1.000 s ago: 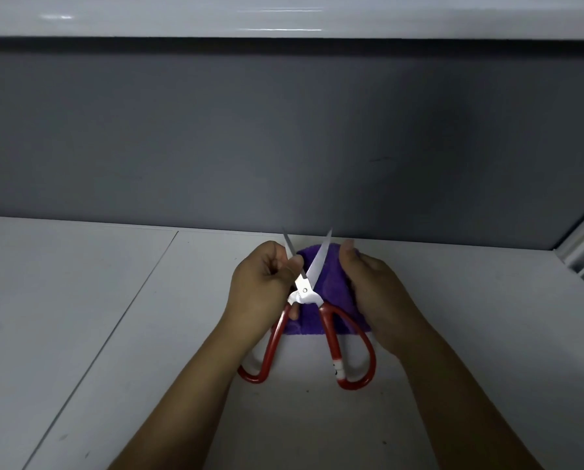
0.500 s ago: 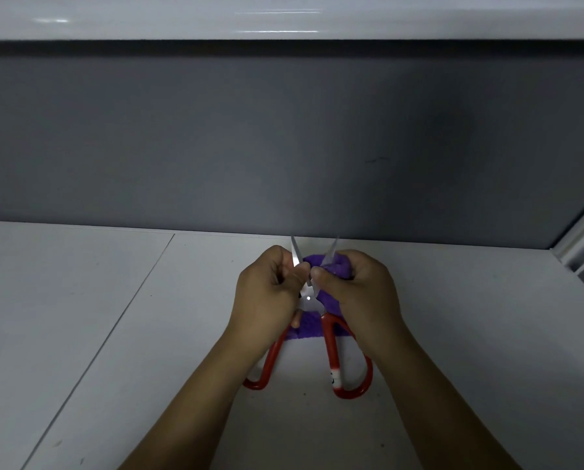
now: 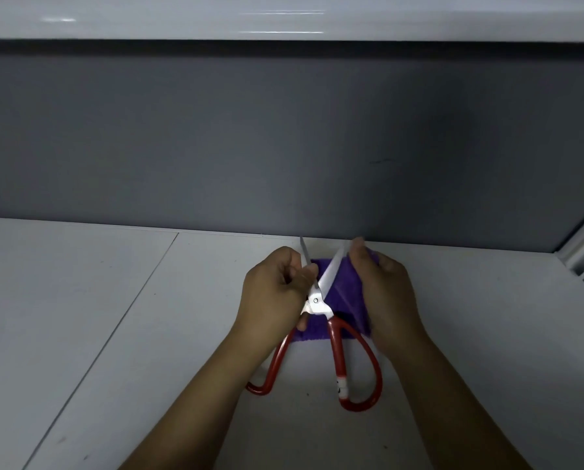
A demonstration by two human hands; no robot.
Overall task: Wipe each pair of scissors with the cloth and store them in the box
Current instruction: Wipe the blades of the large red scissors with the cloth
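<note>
Head view (only view available).

Left hand (image 3: 270, 300): fingers curled round the left blade of the scissors (image 3: 315, 301), gripping just above the pivot screw. The blade tip sticks out past the grip on the far side. The red handle loops trail from the grip back toward the wrists and lie low over the white table (image 3: 121, 317); cannot tell if they touch it.

Blades stand spread in a V, the pivot right beside the left-hand grip.

Right hand (image 3: 389, 296): fingers bent over the purple cloth (image 3: 346, 293), holding it bunched. Its fingertips sit at the tip of the right blade, with cloth seemingly between them and the metal; whether the blade is truly pinched through the cloth cannot be told. The rest of the cloth hangs from this grip down behind the blades and the pivot.

Surroundings: grey partition (image 3: 284, 147) beyond both grips, pale shelf edge (image 3: 284, 15) above it.

Progress (judgement): wiping of this pair is under way, right blade being worked near its tip. The left blade is bare under the left-hand grip and probably needs a pass too. Storing is not yet done. The box is not in view, nor are any other scissors, so how many pairs are finished or left cannot be judged.
</note>
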